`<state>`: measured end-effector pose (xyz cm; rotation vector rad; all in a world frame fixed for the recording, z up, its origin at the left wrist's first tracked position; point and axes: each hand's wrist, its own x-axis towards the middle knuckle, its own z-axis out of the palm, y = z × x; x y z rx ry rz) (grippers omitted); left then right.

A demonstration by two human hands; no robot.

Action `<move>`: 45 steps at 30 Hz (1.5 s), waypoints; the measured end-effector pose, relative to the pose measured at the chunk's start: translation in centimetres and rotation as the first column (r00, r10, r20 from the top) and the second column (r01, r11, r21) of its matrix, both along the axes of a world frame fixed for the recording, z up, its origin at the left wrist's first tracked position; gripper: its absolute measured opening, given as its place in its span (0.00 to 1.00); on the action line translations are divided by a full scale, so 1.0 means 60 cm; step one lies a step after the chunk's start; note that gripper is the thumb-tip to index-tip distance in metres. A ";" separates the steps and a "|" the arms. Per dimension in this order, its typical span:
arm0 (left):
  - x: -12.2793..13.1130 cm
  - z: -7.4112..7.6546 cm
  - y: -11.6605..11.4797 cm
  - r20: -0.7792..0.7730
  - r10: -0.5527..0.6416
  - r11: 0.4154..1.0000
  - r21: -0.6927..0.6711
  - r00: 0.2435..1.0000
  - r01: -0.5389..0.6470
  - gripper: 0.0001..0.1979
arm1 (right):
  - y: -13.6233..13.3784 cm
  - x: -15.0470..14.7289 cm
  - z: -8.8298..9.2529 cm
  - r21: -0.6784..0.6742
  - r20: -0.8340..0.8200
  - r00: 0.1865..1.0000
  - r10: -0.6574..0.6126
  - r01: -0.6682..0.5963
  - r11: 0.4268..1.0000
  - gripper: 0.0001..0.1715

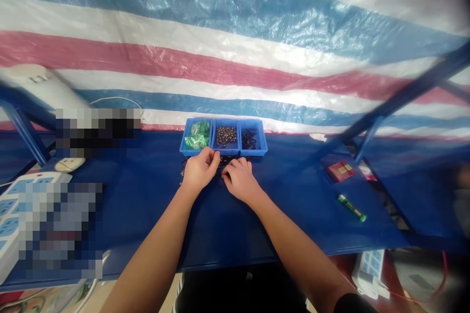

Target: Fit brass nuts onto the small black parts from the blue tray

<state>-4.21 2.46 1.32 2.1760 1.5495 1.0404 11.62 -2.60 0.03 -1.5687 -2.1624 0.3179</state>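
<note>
My left hand (199, 170) and my right hand (240, 179) rest side by side on the blue table (220, 215), fingers curled together over a small scatter of dark parts (223, 161). What the fingertips pinch is too small to name. Just beyond the hands stand three joined blue bins: the left bin (197, 135) holds small green bags, the middle bin (225, 135) holds brownish metal pieces, the right bin (251, 138) holds dark screws.
A red packet (340, 171) and a green lighter (351, 207) lie to the right. A white power strip (14, 205) sits at the left edge. A striped tarp (235, 49) hangs behind, and a blue frame strut (400, 100) slants at the right.
</note>
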 end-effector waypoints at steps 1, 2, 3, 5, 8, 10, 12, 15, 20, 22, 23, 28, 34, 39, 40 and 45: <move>0.001 0.000 -0.001 0.000 -0.005 1.000 -0.001 1.000 0.005 0.14 | 0.000 0.000 0.001 0.005 0.002 1.000 0.009 -0.009 1.000 0.06; 0.001 0.001 -0.001 0.000 -0.008 1.000 -0.002 1.000 0.008 0.14 | -0.001 0.000 0.002 0.011 -0.004 1.000 0.015 -0.015 1.000 0.06; 0.001 0.001 -0.002 0.002 -0.013 1.000 -0.004 1.000 0.013 0.14 | -0.001 0.000 0.003 0.016 -0.021 1.000 0.014 -0.013 1.000 0.07; 0.001 0.001 -0.003 0.013 -0.029 1.000 -0.006 1.000 0.029 0.14 | 0.000 0.001 0.006 0.021 -0.101 0.995 -0.017 0.019 1.000 0.07; 0.002 0.001 -0.004 0.046 -0.097 0.995 -0.018 0.994 0.098 0.12 | 0.005 0.004 0.010 0.030 -0.337 0.935 -0.110 0.127 0.991 0.09; 0.003 0.000 -0.004 0.075 -0.147 0.989 -0.018 0.986 0.149 0.12 | 0.010 0.006 0.010 -0.001 -0.536 0.830 -0.154 0.182 0.983 0.14; 0.005 -0.001 -0.003 0.105 -0.195 0.981 -0.003 0.975 0.196 0.12 | 0.015 0.007 0.007 -0.084 -0.706 0.686 -0.176 0.166 0.982 0.18; 0.009 -0.004 -0.005 0.130 -0.269 0.963 0.019 0.954 0.269 0.12 | 0.023 0.005 0.002 -0.187 -0.855 0.480 -0.196 0.066 0.980 0.18; 0.011 -0.002 -0.011 0.147 -0.313 0.948 -0.017 0.938 0.318 0.13 | 0.026 -0.003 -0.002 -0.246 -0.915 0.319 -0.247 0.043 0.968 0.16; 0.011 0.000 -0.012 0.154 -0.339 0.937 -0.034 0.928 0.348 0.14 | 0.026 -0.005 -0.001 -0.252 -0.920 0.299 -0.255 0.048 0.966 0.16; 0.010 0.000 -0.012 0.153 -0.349 0.933 -0.037 0.925 0.358 0.14 | 0.026 -0.005 -0.001 -0.259 -0.920 0.291 -0.262 0.051 0.965 0.16; 0.011 -0.008 -0.007 0.112 -0.328 0.945 0.025 0.938 0.327 0.13 | 0.028 -0.003 -0.003 -0.304 -0.907 0.290 -0.306 0.053 0.951 0.14; 0.010 -0.013 0.000 0.104 -0.326 0.945 0.059 0.940 0.321 0.12 | 0.028 0.008 0.000 -0.229 -0.879 0.406 -0.251 0.103 0.968 0.12; 0.007 -0.010 0.003 0.072 -0.330 0.944 0.032 0.941 0.328 0.13 | 0.022 0.016 0.014 -0.114 -0.796 0.580 -0.175 0.140 0.984 0.11; 0.006 -0.011 0.003 0.077 -0.307 0.952 0.025 0.949 0.306 0.14 | 0.022 0.016 0.014 -0.108 -0.795 0.581 -0.172 0.143 0.984 0.11; 0.008 -0.012 0.002 0.131 -0.216 0.976 0.014 0.968 0.216 0.14 | 0.029 0.017 0.005 -0.153 -0.856 0.480 -0.191 0.118 0.981 0.12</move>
